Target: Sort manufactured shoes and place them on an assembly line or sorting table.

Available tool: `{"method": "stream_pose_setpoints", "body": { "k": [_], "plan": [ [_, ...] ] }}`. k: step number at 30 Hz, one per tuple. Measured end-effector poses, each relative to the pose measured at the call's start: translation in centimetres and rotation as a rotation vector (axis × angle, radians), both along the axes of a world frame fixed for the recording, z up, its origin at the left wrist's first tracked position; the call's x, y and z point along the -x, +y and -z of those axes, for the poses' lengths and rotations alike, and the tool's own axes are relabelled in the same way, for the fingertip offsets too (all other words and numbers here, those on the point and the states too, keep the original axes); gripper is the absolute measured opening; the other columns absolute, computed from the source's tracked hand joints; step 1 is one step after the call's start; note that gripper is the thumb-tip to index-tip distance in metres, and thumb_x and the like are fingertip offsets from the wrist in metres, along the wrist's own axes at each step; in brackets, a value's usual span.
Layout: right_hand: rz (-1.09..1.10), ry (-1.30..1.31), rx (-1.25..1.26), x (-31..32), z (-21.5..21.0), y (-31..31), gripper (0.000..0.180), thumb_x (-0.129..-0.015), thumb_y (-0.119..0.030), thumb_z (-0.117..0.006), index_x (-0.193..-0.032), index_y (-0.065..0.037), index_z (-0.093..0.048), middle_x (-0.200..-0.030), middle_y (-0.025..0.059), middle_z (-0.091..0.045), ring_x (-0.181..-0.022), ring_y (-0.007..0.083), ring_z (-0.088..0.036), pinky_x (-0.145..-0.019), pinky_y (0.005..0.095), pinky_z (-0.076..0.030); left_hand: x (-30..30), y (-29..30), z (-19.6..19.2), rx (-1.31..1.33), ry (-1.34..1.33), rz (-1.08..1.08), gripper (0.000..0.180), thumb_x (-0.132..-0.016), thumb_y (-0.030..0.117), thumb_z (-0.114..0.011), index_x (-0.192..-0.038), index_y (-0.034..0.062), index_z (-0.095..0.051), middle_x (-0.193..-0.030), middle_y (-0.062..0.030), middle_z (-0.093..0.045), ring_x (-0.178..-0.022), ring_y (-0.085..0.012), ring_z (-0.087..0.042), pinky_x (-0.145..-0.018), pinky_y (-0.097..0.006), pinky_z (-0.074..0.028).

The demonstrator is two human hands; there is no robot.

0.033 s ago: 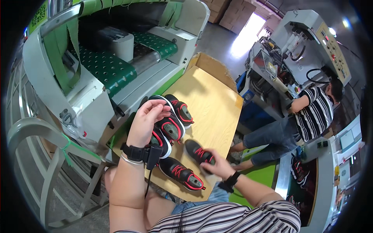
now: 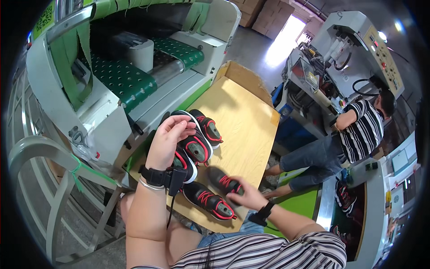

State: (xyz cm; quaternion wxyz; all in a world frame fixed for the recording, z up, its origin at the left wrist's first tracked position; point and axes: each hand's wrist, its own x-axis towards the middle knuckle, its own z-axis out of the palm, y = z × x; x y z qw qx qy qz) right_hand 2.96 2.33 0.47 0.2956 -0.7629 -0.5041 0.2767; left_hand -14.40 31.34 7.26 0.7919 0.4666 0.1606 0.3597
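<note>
My right hand (image 2: 247,194) is wrapped round the heel end of a black sneaker (image 2: 219,177) with red laces, slightly blurred, its toe pointing to the far left. Just below it, a similar sneaker (image 2: 208,201) with red collar trim and a grey-green insert in its opening lies on the wooden board. My left hand (image 2: 174,130) hovers at the row of sneakers, fingers loosely bent and apart, with nothing visible in them. Beside that hand are a sneaker with a white sole (image 2: 197,147) and another (image 2: 209,127) beyond it. My left hand and wrist partly cover the others.
Under the shoes lies a wooden board (image 2: 244,116) with a cardboard edge (image 2: 248,78) at its far end. A machine with a perforated green belt (image 2: 121,83) stands at the far left. To the right, a person in a striped shirt (image 2: 360,130) works at another machine (image 2: 309,76).
My right hand has shifted slightly to the left with the sneaker, closer to the one lying below it. My left hand stays in place.
</note>
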Motion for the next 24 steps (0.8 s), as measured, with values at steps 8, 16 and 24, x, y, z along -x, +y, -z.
{"method": "stream_pose_setpoints", "body": {
  "k": [8,16,24],
  "plan": [
    [-0.030,-0.058,-0.004,2.5,-0.5,1.6,0.066,-0.085,-0.030,-0.080,-0.139,-0.006,-0.051,-0.129,0.0191,-0.062,-0.118,0.0336,-0.062,-0.101,0.0381,-0.050,0.4,0.0,0.3,-0.002,-0.028,-0.001,0.023,-0.103,0.016,-0.055,-0.118,0.0003,-0.063,-0.108,-0.0119,-0.071,-0.097,-0.0198,-0.069,-0.091,-0.032,-0.052],
    [-0.005,-0.021,-0.059,2.9,0.0,1.6,0.064,-0.084,-0.029,-0.079,-0.137,-0.005,-0.052,-0.126,0.0197,-0.063,-0.117,0.0347,-0.063,-0.100,0.0388,-0.049,0.5,0.2,0.5,-0.001,-0.046,0.017,0.027,-0.102,0.015,-0.055,-0.123,-0.0023,-0.061,-0.110,-0.0144,-0.069,-0.102,-0.0234,-0.067,-0.095,-0.035,-0.052],
    [-0.003,0.005,-0.081,2.9,-0.2,1.6,0.062,-0.083,-0.026,-0.080,-0.136,-0.005,-0.054,-0.125,0.0183,-0.064,-0.115,0.0327,-0.064,-0.100,0.0379,-0.050,0.5,0.2,0.4,0.022,-0.041,0.011,0.025,-0.102,0.015,-0.055,-0.121,0.0000,-0.062,-0.110,-0.0122,-0.069,-0.101,-0.0222,-0.067,-0.095,-0.034,-0.051]
  ]
}}
